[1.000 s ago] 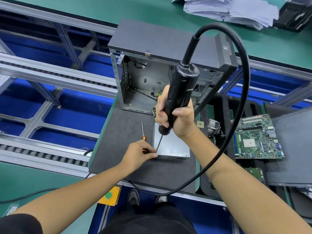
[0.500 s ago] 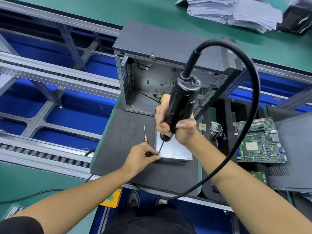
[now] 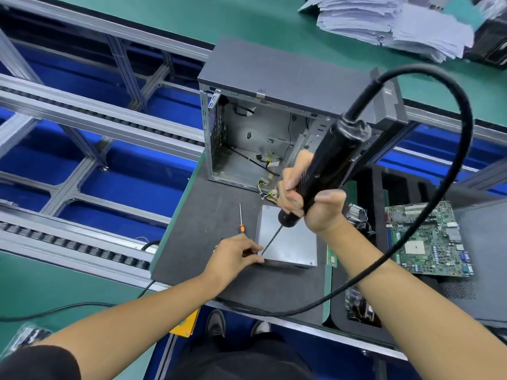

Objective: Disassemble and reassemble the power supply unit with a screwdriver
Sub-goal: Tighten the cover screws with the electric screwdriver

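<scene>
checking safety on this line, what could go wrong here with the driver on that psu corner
1. The left hand has its fingers right beside the bit tip at the near-left corner of the power supply unit; a slip could jab them.
2. The electric screwdriver in the right hand is tilted, so the bit may cam out.
3. Its thick cable loops over the motherboard and could snag it.

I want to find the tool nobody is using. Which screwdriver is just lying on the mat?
The small orange-handled screwdriver, lying untouched on the dark mat. The big black corded one is gripped by the right hand.
</scene>
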The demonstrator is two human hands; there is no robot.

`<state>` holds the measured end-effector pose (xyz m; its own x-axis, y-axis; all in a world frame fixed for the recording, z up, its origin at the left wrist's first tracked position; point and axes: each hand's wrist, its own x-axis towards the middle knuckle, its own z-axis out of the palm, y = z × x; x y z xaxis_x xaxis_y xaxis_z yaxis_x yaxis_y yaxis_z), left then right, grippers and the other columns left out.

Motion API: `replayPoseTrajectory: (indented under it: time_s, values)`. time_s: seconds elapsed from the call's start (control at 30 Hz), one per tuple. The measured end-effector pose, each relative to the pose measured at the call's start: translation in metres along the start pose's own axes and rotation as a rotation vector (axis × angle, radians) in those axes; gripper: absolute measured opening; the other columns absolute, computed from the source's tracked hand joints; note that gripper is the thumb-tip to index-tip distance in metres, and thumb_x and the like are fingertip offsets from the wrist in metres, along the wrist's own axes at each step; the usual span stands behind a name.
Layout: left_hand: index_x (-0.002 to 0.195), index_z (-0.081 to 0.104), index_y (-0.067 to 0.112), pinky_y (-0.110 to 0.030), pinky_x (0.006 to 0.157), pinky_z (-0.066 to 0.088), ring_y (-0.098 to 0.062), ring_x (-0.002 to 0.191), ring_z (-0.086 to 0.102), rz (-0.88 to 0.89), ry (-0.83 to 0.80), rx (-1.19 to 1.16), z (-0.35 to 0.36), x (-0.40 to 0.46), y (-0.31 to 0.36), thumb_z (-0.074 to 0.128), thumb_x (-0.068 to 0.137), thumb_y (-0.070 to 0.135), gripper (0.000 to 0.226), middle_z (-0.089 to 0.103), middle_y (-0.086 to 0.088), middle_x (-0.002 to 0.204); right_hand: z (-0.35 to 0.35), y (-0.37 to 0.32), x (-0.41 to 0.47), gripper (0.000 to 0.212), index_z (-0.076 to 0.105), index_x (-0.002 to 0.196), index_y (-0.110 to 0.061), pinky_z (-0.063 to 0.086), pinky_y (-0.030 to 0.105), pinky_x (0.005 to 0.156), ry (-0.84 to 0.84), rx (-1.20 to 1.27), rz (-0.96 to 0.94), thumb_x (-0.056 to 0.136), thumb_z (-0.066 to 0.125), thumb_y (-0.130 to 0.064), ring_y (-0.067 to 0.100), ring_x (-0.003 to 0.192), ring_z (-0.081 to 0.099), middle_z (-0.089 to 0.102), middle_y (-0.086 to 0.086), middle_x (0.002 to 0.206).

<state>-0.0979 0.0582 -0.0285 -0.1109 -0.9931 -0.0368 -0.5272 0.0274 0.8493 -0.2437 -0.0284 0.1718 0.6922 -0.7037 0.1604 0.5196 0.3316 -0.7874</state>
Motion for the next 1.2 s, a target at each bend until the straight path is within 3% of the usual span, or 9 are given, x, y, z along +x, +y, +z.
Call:
replayPoseTrajectory:
  time_s: [0.2, 0.5, 0.57, 0.7, 0.83, 0.97, 1.07, 1.13, 1.2]
  values:
    - [0.095, 0.080, 0.022, -0.021, 0.073, 0.051, 0.000, 0.076, 0.062, 0.005, -0.002, 0.055, 0.001, -0.001, -0.001, 0.085, 0.079, 0.039, 0.024, 0.065, 0.014, 0.088, 0.018, 0.009, 0.000, 0.043, 0.070, 0.081, -0.012, 0.036, 0.016, 0.042, -0.063, -0.093, 0.029, 0.058, 0.092, -0.041, 0.013, 0.041, 0.039, 0.049, 0.004, 0.055]
    - [0.083, 0.078, 0.032, -0.020, 0.078, 0.052, -0.003, 0.082, 0.066, -0.049, 0.006, -0.018, 0.002, 0.002, 0.001, 0.087, 0.078, 0.035, 0.011, 0.066, 0.016, 0.083, 0.017, 0.012, 0.001, 0.053, 0.068, 0.075, -0.007, 0.023, 0.018, 0.040, 0.007, -0.065, 0.005, 0.047, 0.088, -0.047, 0.013, 0.039, 0.036, 0.048, 0.005, 0.055]
    - [0.083, 0.078, 0.034, -0.015, 0.077, 0.050, -0.002, 0.082, 0.065, -0.050, 0.016, -0.014, 0.004, 0.001, 0.000, 0.087, 0.078, 0.035, 0.010, 0.065, 0.017, 0.083, 0.016, 0.015, -0.001, 0.052, 0.068, 0.075, -0.008, 0.026, 0.016, 0.041, -0.013, -0.069, 0.003, 0.049, 0.087, -0.049, 0.015, 0.038, 0.031, 0.048, 0.004, 0.052]
    - [0.085, 0.079, 0.030, -0.012, 0.075, 0.047, -0.002, 0.082, 0.064, -0.042, 0.038, -0.015, 0.006, 0.000, -0.002, 0.087, 0.079, 0.033, 0.010, 0.065, 0.016, 0.082, 0.017, 0.017, 0.001, 0.047, 0.069, 0.079, -0.009, 0.027, 0.016, 0.039, -0.083, -0.054, 0.007, 0.057, 0.085, -0.049, 0.009, 0.041, 0.043, 0.054, -0.001, 0.056]
    - [0.087, 0.081, 0.025, -0.011, 0.075, 0.046, -0.004, 0.082, 0.064, -0.030, 0.063, -0.029, 0.006, -0.002, 0.001, 0.087, 0.078, 0.030, 0.012, 0.066, 0.015, 0.083, 0.016, 0.015, 0.005, 0.046, 0.069, 0.079, -0.010, 0.030, 0.014, 0.041, -0.072, -0.045, 0.019, 0.058, 0.085, -0.048, 0.007, 0.040, 0.044, 0.056, -0.001, 0.058]
    - [0.090, 0.081, 0.023, -0.012, 0.077, 0.049, -0.002, 0.081, 0.065, -0.060, 0.062, -0.036, 0.008, -0.005, 0.002, 0.087, 0.079, 0.031, 0.015, 0.068, 0.014, 0.085, 0.018, 0.007, 0.008, 0.047, 0.070, 0.077, -0.011, 0.030, 0.020, 0.040, -0.101, -0.124, 0.079, 0.055, 0.082, -0.052, 0.014, 0.037, 0.043, 0.052, 0.005, 0.053]
    - [0.089, 0.081, 0.026, -0.010, 0.076, 0.047, -0.001, 0.081, 0.065, -0.106, 0.074, -0.065, 0.009, -0.006, 0.002, 0.087, 0.079, 0.031, 0.012, 0.067, 0.013, 0.085, 0.028, 0.001, 0.015, 0.048, 0.065, 0.075, -0.008, 0.039, 0.022, 0.048, -0.123, -0.131, 0.034, 0.056, 0.080, -0.050, 0.020, 0.036, 0.036, 0.048, 0.009, 0.051]
    - [0.094, 0.081, 0.025, -0.013, 0.080, 0.050, 0.000, 0.084, 0.066, -0.137, 0.046, -0.095, 0.008, -0.005, 0.003, 0.087, 0.079, 0.030, 0.017, 0.068, 0.011, 0.088, 0.037, -0.007, 0.021, 0.049, 0.062, 0.074, -0.007, 0.038, 0.024, 0.047, -0.130, -0.126, -0.029, 0.059, 0.077, -0.050, 0.021, 0.035, 0.035, 0.042, 0.012, 0.049]
    - [0.114, 0.076, 0.023, -0.016, 0.089, 0.049, 0.002, 0.093, 0.064, -0.151, -0.033, -0.175, 0.001, -0.009, 0.008, 0.089, 0.077, 0.029, 0.039, 0.067, 0.008, 0.100, 0.045, -0.018, 0.026, 0.050, 0.059, 0.073, -0.007, 0.034, 0.026, 0.044, -0.110, -0.136, -0.084, 0.059, 0.076, -0.052, 0.020, 0.035, 0.037, 0.041, 0.012, 0.048]
